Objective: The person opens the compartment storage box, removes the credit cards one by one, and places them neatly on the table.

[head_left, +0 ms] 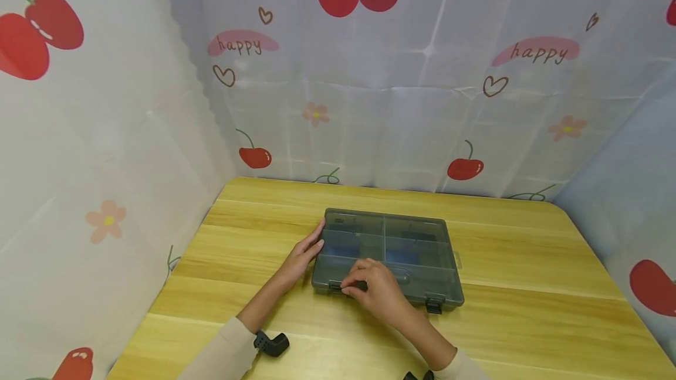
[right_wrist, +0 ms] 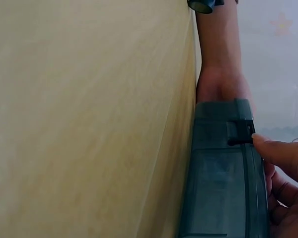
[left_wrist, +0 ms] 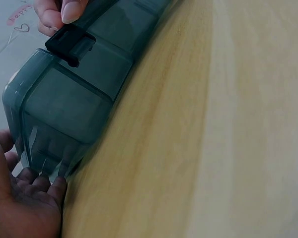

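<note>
A dark translucent plastic storage box (head_left: pixel 422 277) lies on the table with its lid down. Bluish and dark shapes show faintly through the lid's compartments. My left hand (head_left: pixel 303 254) rests along the box's left side; in the left wrist view its fingers (left_wrist: pixel 42 183) touch the end wall near the bottom. Thumb and forefinger of my right hand (head_left: pixel 377 286) pinch the black left front latch (left_wrist: pixel 72 43), the other fingers bent over the lid. At the right front, a second latch (head_left: pixel 433 305) sticks out from the box's edge.
The wooden table (head_left: pixel 528 286) extends around the box. Patterned curtains (head_left: pixel 369 122) with cherries hang behind it and at both sides. Black wrist devices (head_left: pixel 271 345) are worn on both forearms, below beige sleeves (head_left: pixel 224 353).
</note>
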Action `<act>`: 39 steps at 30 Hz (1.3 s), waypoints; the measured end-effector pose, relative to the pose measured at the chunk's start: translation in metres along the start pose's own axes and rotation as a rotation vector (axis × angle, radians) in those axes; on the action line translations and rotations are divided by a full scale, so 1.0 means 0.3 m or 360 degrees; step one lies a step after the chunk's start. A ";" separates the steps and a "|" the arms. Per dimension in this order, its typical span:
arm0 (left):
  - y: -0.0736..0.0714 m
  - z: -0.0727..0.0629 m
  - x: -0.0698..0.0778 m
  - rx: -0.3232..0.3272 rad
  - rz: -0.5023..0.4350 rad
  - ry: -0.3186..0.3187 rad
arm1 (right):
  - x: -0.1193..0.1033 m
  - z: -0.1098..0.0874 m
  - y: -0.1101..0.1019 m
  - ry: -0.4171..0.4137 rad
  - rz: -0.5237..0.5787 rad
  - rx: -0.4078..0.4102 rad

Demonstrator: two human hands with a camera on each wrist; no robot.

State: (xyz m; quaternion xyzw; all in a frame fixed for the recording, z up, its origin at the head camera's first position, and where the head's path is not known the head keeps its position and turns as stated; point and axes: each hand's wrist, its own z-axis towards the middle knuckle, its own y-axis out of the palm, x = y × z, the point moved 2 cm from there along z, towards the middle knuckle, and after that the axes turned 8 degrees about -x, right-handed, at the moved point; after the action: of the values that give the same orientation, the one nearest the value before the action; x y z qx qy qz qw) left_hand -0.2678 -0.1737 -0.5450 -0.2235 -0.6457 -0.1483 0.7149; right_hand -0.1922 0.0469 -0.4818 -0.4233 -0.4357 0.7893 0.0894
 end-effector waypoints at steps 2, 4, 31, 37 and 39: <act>0.002 -0.003 -0.001 0.0019 0.0000 0.0016 | -0.001 0.001 0.002 0.0002 0.0008 0.0007; 0.003 -0.005 -0.004 0.0035 -0.0005 0.0029 | -0.004 0.001 0.002 0.0006 0.0015 0.0007; 0.004 -0.006 -0.010 0.0036 -0.0019 0.0041 | -0.004 0.003 -0.005 0.0022 0.0075 -0.0035; 0.002 -0.004 -0.012 0.0036 -0.0017 0.0042 | -0.003 0.005 -0.007 -0.0019 0.0062 -0.0009; 0.003 -0.003 -0.012 0.0034 -0.0009 0.0042 | -0.004 0.004 -0.006 -0.0051 0.0015 -0.0009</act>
State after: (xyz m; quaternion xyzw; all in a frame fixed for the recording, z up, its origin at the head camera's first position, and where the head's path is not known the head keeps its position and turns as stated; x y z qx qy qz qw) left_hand -0.2670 -0.1739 -0.5487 -0.2122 -0.6384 -0.1464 0.7253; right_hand -0.1928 0.0466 -0.4793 -0.4129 -0.4372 0.7953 0.0774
